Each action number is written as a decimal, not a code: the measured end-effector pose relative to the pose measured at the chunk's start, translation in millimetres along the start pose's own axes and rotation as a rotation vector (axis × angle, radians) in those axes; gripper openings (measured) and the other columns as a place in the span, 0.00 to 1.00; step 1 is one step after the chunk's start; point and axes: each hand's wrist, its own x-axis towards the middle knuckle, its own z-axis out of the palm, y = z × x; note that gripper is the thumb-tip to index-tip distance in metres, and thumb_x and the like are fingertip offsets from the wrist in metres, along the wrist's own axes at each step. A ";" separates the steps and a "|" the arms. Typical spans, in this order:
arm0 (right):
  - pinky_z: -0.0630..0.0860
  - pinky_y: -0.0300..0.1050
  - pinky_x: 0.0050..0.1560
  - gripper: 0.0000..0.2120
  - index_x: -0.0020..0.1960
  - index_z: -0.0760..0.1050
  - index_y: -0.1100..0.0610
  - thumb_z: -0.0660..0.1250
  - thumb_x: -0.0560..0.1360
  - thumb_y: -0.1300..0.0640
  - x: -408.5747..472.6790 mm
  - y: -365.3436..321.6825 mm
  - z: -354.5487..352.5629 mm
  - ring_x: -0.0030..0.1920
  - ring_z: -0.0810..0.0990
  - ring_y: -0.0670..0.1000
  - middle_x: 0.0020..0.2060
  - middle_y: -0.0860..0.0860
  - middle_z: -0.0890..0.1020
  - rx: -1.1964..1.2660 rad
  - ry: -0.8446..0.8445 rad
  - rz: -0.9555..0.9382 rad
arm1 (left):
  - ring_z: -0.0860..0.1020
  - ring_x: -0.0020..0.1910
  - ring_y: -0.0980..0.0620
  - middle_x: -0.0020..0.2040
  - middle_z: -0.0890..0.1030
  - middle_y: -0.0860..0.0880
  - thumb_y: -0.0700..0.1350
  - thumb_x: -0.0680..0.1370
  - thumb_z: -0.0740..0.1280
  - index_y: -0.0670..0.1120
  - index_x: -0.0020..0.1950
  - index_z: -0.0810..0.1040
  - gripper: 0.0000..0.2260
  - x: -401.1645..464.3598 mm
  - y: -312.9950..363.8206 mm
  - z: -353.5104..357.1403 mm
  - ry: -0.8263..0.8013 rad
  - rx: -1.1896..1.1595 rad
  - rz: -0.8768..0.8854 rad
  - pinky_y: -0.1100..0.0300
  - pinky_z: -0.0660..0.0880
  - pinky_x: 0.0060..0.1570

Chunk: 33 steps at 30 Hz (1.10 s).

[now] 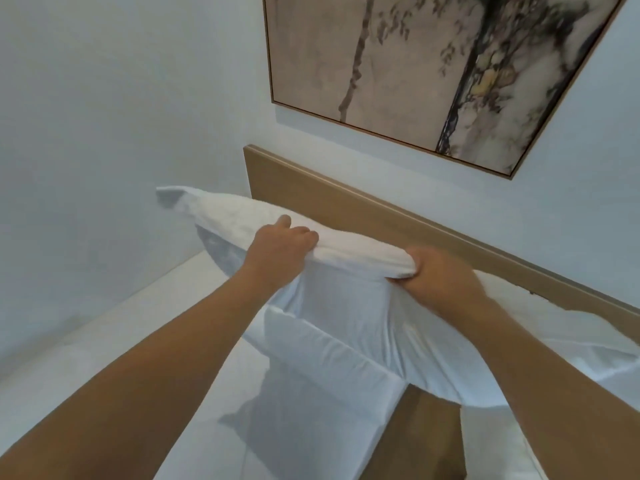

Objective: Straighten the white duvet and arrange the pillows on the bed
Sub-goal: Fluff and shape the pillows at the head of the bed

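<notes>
A white pillow (346,306) hangs in the air in front of the wooden headboard (311,188). My left hand (280,251) grips its top edge left of the middle, fingers curled over the seam. My right hand (436,271) grips the same edge further right, with the cloth bunched in its fist. Below the pillow lies the folded white duvet (311,393) on the bed. A second white pillow (554,327) lies against the headboard at the right, partly hidden by my right arm.
A large framed picture (433,71) hangs on the wall above the headboard. A white wall (104,133) closes in the bed's left side. A strip of brown wood (429,438) shows between two white mattresses at the bottom.
</notes>
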 end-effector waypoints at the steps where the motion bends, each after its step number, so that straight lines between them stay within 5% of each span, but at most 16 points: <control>1: 0.75 0.46 0.42 0.09 0.44 0.76 0.51 0.68 0.70 0.45 15.4 2.8 1.1 0.44 0.81 0.54 0.39 0.48 0.82 -0.041 0.071 -0.012 | 0.73 0.35 0.46 0.33 0.79 0.53 0.35 0.64 0.65 0.49 0.41 0.80 0.11 19.2 -6.9 6.8 0.010 0.009 0.007 0.63 0.63 0.24; 8: 0.66 0.47 0.36 0.13 0.42 0.71 0.55 0.73 0.62 0.59 100.2 39.7 143.1 0.34 0.73 0.55 0.35 0.52 0.74 -0.207 0.216 -0.003 | 0.72 0.38 0.47 0.46 0.83 0.56 0.35 0.68 0.68 0.50 0.51 0.81 0.15 84.1 -30.2 156.8 0.009 -0.124 -0.107 0.61 0.67 0.24; 10: 0.68 0.47 0.35 0.18 0.42 0.72 0.56 0.76 0.57 0.58 106.7 67.4 226.7 0.34 0.73 0.54 0.36 0.53 0.74 -0.194 0.117 -0.012 | 0.72 0.38 0.47 0.49 0.83 0.57 0.35 0.69 0.69 0.51 0.51 0.81 0.15 68.3 -21.2 234.9 -0.100 -0.173 -0.149 0.59 0.71 0.23; 12: 0.74 0.54 0.46 0.27 0.53 0.74 0.60 0.75 0.58 0.50 108.4 102.0 310.7 0.46 0.77 0.59 0.50 0.58 0.74 -0.258 -0.056 0.014 | 0.76 0.43 0.46 0.52 0.81 0.54 0.37 0.73 0.64 0.53 0.56 0.78 0.16 44.3 -2.2 321.3 -0.298 -0.192 -0.249 0.55 0.76 0.31; 13: 0.69 0.63 0.60 0.37 0.67 0.68 0.63 0.72 0.64 0.44 108.3 120.1 347.0 0.62 0.72 0.64 0.65 0.62 0.66 -0.303 -0.196 0.065 | 0.77 0.50 0.46 0.55 0.79 0.52 0.39 0.75 0.61 0.54 0.61 0.76 0.18 31.6 10.4 362.1 -0.438 -0.195 -0.308 0.53 0.78 0.41; 14: 0.52 0.72 0.68 0.46 0.77 0.50 0.61 0.65 0.71 0.39 107.4 141.6 380.9 0.75 0.54 0.66 0.76 0.61 0.48 -0.340 -0.330 0.126 | 0.76 0.58 0.46 0.62 0.76 0.52 0.40 0.78 0.58 0.56 0.68 0.71 0.21 18.7 23.6 397.6 -0.575 -0.238 -0.357 0.52 0.77 0.52; 15: 0.37 0.75 0.66 0.50 0.76 0.31 0.55 0.60 0.73 0.34 104.8 163.2 411.1 0.76 0.36 0.64 0.75 0.56 0.31 -0.342 -0.458 0.214 | 0.73 0.65 0.47 0.69 0.70 0.52 0.41 0.79 0.57 0.57 0.74 0.65 0.24 8.4 38.4 428.5 -0.685 -0.343 -0.420 0.52 0.73 0.61; 17: 0.33 0.76 0.64 0.52 0.69 0.18 0.45 0.56 0.71 0.27 100.0 199.8 459.6 0.72 0.25 0.61 0.69 0.52 0.19 -0.293 -0.605 0.352 | 0.62 0.74 0.46 0.79 0.53 0.49 0.44 0.80 0.58 0.57 0.79 0.51 0.29 -2.2 72.3 479.5 -0.776 -0.578 -0.502 0.52 0.65 0.70; 20: 0.41 0.78 0.67 0.52 0.65 0.15 0.38 0.57 0.69 0.25 92.4 227.5 508.2 0.71 0.23 0.62 0.66 0.50 0.16 -0.205 -0.604 0.390 | 0.44 0.78 0.39 0.78 0.36 0.42 0.51 0.82 0.58 0.54 0.79 0.41 0.33 -13.8 115.1 526.6 -0.762 -0.645 -0.559 0.47 0.51 0.75; 24: 0.42 0.78 0.66 0.50 0.65 0.15 0.38 0.56 0.71 0.27 97.3 238.3 526.4 0.71 0.24 0.63 0.67 0.50 0.17 -0.217 -0.530 0.316 | 0.36 0.76 0.38 0.77 0.33 0.41 0.53 0.82 0.55 0.53 0.79 0.36 0.33 -22.1 128.0 546.7 -0.684 -0.612 -0.600 0.48 0.42 0.76; 28: 0.44 0.77 0.67 0.47 0.67 0.17 0.39 0.55 0.73 0.29 104.4 239.6 514.4 0.72 0.26 0.63 0.69 0.50 0.19 -0.223 -0.553 0.289 | 0.40 0.77 0.41 0.78 0.35 0.42 0.52 0.82 0.57 0.53 0.79 0.38 0.33 -18.4 121.2 529.5 -0.678 -0.638 -0.591 0.50 0.44 0.76; 33: 0.42 0.71 0.71 0.45 0.73 0.23 0.47 0.54 0.76 0.33 90.7 214.3 495.8 0.74 0.30 0.62 0.72 0.55 0.23 -0.246 -0.538 0.278 | 0.59 0.76 0.43 0.80 0.42 0.51 0.52 0.81 0.58 0.57 0.79 0.44 0.30 -23.5 106.5 500.9 -0.764 -0.717 -0.647 0.49 0.62 0.72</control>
